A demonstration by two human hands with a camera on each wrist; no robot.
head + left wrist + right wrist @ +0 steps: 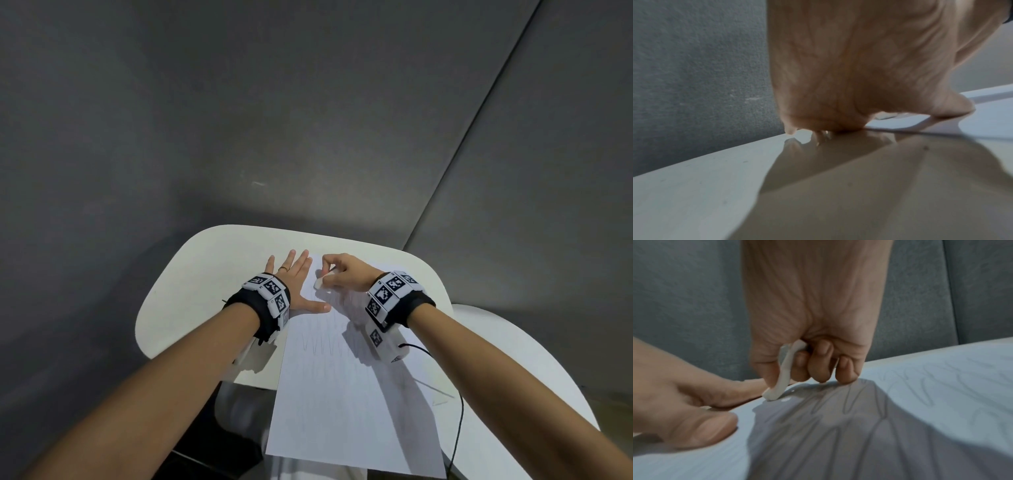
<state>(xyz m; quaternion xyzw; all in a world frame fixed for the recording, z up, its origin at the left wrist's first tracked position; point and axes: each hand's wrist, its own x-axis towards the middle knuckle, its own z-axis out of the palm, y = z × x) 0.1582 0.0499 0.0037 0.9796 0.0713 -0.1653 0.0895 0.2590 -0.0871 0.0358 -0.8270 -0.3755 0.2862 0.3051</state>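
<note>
A white sheet of paper [349, 377] with faint pencil scribbles lies on a small white table [191, 274] and overhangs its near edge. My left hand [298, 284] lies flat with straight fingers, its thumb and first fingers pressing the paper's left edge. My right hand [339, 274] pinches a small white eraser [318, 283] between thumb and fingers, its lower end touching the paper [900, 402] near the far left corner. In the right wrist view the eraser [784, 374] stands tilted, with the left hand [684, 394] beside it. The left hand [859, 73] fills the left wrist view, fingers mostly hidden.
Grey upholstered panels [274, 120] rise right behind the table. A second white surface [513, 359] lies to the right, with a thin black cable [459, 411] running across it. A dark gap [233, 428] shows below the table's near edge.
</note>
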